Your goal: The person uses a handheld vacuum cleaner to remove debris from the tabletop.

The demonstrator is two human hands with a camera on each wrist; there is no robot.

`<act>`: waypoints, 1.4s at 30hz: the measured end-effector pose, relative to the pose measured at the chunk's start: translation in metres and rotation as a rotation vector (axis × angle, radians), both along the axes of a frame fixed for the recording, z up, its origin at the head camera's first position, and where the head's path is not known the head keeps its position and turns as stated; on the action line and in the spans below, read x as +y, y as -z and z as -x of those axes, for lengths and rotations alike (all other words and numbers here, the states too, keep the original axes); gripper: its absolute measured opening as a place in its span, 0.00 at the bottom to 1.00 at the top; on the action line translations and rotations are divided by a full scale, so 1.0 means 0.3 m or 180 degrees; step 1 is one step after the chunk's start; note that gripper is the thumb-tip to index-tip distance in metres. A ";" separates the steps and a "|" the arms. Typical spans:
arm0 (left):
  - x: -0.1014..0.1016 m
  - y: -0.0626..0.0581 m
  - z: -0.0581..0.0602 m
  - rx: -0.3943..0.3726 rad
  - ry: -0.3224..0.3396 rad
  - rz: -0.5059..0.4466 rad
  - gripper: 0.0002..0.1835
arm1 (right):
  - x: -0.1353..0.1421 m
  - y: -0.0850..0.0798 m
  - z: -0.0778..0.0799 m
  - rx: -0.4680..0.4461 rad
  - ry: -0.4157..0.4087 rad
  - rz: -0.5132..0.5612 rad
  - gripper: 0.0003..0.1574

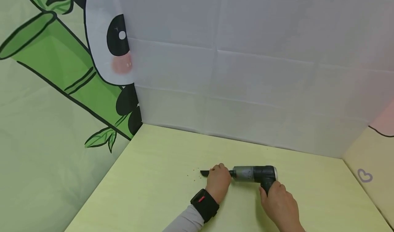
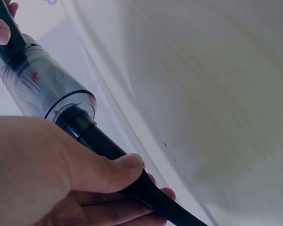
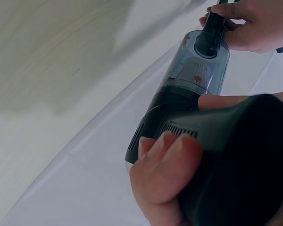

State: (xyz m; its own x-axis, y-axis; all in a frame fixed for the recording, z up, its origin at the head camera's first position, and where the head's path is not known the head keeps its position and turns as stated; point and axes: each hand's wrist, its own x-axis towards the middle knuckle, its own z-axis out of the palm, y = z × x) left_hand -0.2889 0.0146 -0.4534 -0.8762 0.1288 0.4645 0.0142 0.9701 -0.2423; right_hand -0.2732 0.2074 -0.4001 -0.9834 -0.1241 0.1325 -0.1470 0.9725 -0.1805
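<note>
A handheld vacuum cleaner point(image 1: 244, 173) with a clear dust cup and a black body lies level just above or on the pale yellow table. My right hand point(image 1: 281, 204) grips its handle, fingers wrapped round it in the right wrist view. Around the black nozzle point(image 2: 104, 142) at the front, my left hand point(image 1: 219, 182) holds on, thumb on one side and fingers on the other. The slanted nozzle tip points left, toward small brown crumbs point(image 1: 194, 180) scattered on the table. Inside the dust cup point(image 3: 198, 66) a ribbed filter and a reddish bit show.
The table point(image 1: 147, 191) meets a pale cloth backdrop point(image 1: 246, 88) along its back edge. On the left stands a panel printed with green bamboo point(image 1: 80, 78) and part of a panda. A side panel with a purple heart point(image 1: 365, 175) borders the right. A black band point(image 1: 205, 205) wraps my left wrist.
</note>
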 end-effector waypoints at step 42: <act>-0.031 -0.001 -0.051 -0.0027 0.0005 0.0077 0.08 | -0.038 -0.006 -0.046 -0.0043 0.0027 -0.0066 0.31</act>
State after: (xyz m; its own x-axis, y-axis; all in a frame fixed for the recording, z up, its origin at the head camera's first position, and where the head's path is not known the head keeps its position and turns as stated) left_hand -0.2737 0.0052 -0.4530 -0.8799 0.1412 0.4538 0.0178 0.9639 -0.2655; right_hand -0.2596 0.1961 -0.3981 -0.9861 -0.1184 0.1168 -0.1366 0.9773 -0.1621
